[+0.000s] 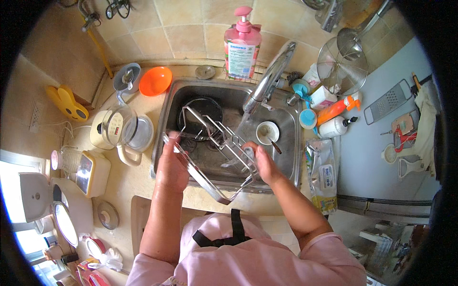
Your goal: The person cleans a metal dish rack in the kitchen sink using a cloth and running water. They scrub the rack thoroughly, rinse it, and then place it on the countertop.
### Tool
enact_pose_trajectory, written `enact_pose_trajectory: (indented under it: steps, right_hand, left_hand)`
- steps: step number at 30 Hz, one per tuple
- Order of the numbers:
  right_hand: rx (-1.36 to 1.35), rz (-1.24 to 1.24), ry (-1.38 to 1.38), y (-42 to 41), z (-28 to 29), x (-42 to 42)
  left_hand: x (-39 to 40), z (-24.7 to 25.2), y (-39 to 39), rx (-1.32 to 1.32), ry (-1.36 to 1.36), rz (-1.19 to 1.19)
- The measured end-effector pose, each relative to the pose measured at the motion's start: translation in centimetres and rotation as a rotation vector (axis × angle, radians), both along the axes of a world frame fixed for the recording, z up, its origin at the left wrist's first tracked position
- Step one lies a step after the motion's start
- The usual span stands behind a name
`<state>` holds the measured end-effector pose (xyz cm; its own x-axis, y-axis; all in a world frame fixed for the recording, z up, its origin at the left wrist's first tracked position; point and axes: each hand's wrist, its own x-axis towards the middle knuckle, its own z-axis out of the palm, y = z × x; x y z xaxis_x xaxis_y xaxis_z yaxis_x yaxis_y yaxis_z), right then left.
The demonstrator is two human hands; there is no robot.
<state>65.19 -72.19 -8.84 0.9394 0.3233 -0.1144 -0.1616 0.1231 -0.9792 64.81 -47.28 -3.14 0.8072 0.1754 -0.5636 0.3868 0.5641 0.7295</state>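
Observation:
A metal wire rack (pixel 205 181) is held tilted above the stainless steel sink (pixel 298 150). My left hand (pixel 174 164) grips its flat outer frame on the left. On the opposite side, my right hand (pixel 264 162) presses a wet whitish cloth (pixel 248 157) against the rack's bars; its exact material is unclear. Below the rack, a dark round pan (pixel 196 118) stands in the back left of the sink, partly covered by bars. A small white bowl (pixel 263 129) with a spoon in it sits at right, near water running from the chrome faucet (pixel 266 80).
Behind the sink stands a pink pump bottle (pixel 242 46). An orange bowl (pixel 155 81) and a glass jug (pixel 121 125) are on the left counter. Several bottles, including an orange one (pixel 331 111), and a plastic packet (pixel 322 175) line the right side.

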Motion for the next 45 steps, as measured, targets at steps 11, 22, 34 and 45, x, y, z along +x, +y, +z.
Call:
enact_pose_trajectory:
  steps: [11, 22, 34, 45]
  right_hand:
    - [0.327, -0.186, 0.564, 2.3, -2.0, 11.0]
    - [-0.003, -0.616, 0.584, -4.4, -9.9, 13.2]
    - [-0.443, -0.280, 0.227, -6.4, -10.5, 11.7]
    - [-0.258, 0.003, -0.174, 6.3, -6.3, 11.4]
  left_hand:
    - [-2.2, -2.2, 0.8, 0.113, 0.104, -0.033]
    - [-3.6, -2.7, 4.2, -0.283, -0.028, -0.010]
    - [-2.8, -2.2, 3.4, -0.281, -0.030, -0.044]
    - [-2.2, -2.8, 0.8, -0.175, 0.016, 0.036]
